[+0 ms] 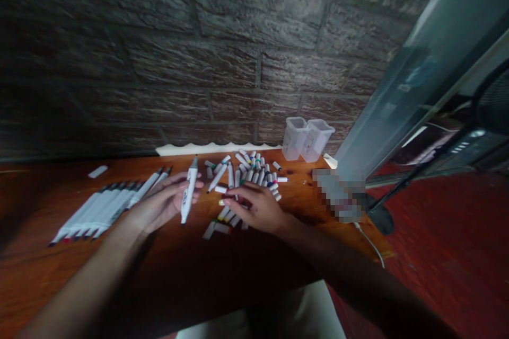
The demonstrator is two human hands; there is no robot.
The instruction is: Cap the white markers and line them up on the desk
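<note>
My left hand [165, 200] holds a white marker [189, 190] upright over the wooden table [119, 265], its dark tip pointing away from me. My right hand [257, 207] rests on a loose pile of white marker caps and short markers [250, 172], its fingertips pinching a small cap with a yellowish end [221, 202]. To the left of my left hand lies a tidy row of several white markers [101, 206], side by side with their tips toward the wall.
Two clear plastic cups [306, 139] stand against the stone wall at the back right. A white strip [210, 148] runs along the wall's foot. A small white piece [97, 171] lies far left. A dark lamp base [377, 217] and cable sit at the table's right edge.
</note>
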